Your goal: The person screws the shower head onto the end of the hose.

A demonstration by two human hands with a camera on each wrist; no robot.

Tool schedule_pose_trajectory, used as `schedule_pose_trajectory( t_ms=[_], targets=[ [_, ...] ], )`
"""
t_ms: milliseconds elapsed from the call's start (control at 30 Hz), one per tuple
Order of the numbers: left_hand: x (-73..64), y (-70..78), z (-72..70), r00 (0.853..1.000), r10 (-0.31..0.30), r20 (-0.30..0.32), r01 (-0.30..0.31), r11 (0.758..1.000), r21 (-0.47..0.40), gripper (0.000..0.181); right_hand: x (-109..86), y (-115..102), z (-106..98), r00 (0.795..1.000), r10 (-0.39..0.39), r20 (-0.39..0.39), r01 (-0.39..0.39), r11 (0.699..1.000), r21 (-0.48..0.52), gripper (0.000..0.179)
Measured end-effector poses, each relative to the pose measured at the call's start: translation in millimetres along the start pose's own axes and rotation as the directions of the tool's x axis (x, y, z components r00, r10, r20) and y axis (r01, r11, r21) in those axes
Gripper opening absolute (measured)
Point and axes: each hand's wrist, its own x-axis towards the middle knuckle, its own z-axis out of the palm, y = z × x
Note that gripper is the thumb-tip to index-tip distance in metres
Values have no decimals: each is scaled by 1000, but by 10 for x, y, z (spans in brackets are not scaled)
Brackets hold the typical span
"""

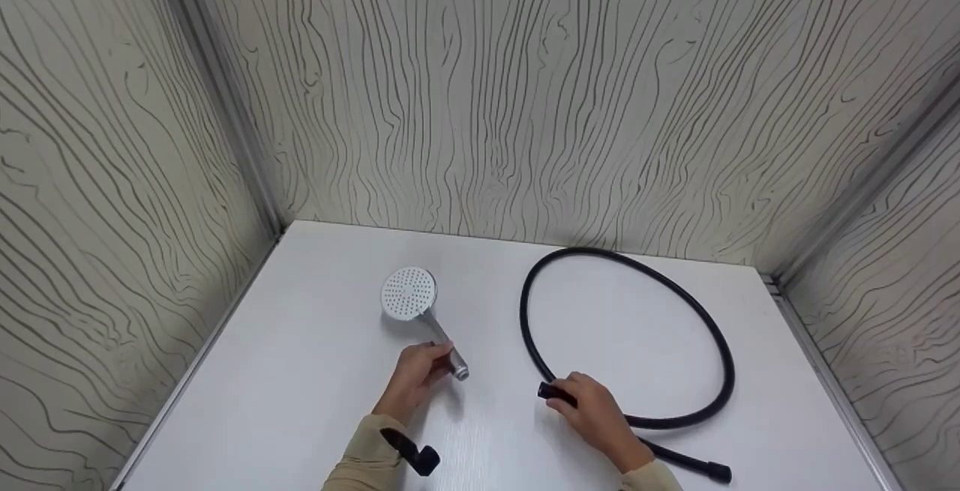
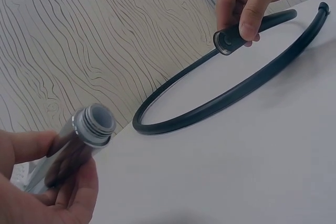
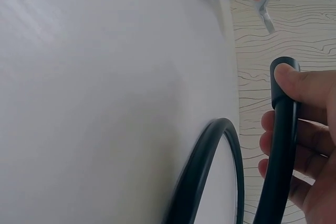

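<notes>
My left hand (image 1: 420, 372) grips the handle of a silver shower head (image 1: 409, 293), whose round spray face with many small holes points up, away from me. The handle's threaded end (image 2: 98, 122) sticks out past my left fingers and faces right. In my right hand (image 1: 592, 410) I hold one end of a black shower hose (image 1: 724, 348); its open-mouthed connector (image 2: 227, 41) points left, toward the threaded end, with a gap between them. My right thumb presses on the connector in the right wrist view. The hose makes a large loop on the white table.
The other hose end (image 1: 718, 471) lies on the white table (image 1: 300, 371) at the near right. Wood-grain panels (image 1: 480, 101) stand behind and at both sides, joined by grey metal posts. A black strap piece (image 1: 411, 452) is on my left sleeve.
</notes>
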Motion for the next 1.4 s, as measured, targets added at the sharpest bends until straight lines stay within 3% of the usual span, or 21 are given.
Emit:
schedule_pose_trajectory(
  t_ms=[600, 1067, 1400],
  targets=[
    [-125, -7, 120, 999, 37, -40, -36, 999, 23, 39, -16, -56, -86, 1000, 12, 0, -12, 999, 43, 14],
    [-187, -42, 140, 997, 68, -31, -68, 998, 12, 42, 19, -104, -121, 998, 40, 42, -42, 997, 57, 12],
    [-188, -15, 218, 996, 89, -30, -88, 996, 17, 41, 34, -102, -159, 1000, 15, 17, -16, 998, 68, 13]
  ],
)
